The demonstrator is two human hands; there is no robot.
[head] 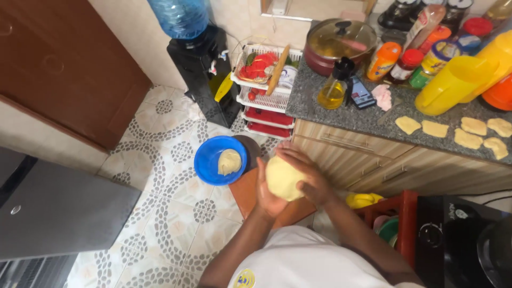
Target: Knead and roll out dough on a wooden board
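I hold a pale yellow ball of dough (282,177) between both hands above a brown wooden board (246,193). My left hand (268,198) cups it from below and the left. My right hand (306,176) wraps over its top and right side. Just left of my hands, a blue bowl (208,161) on the tiled floor holds another lump of dough (229,161).
Several flat dough pieces (468,138) lie on the grey stone counter (346,114), with a yellow jug (453,85), an oil bottle (332,92) and a lidded pot (338,42). A white rack (264,101) of tomatoes and a water dispenser (200,69) stand behind.
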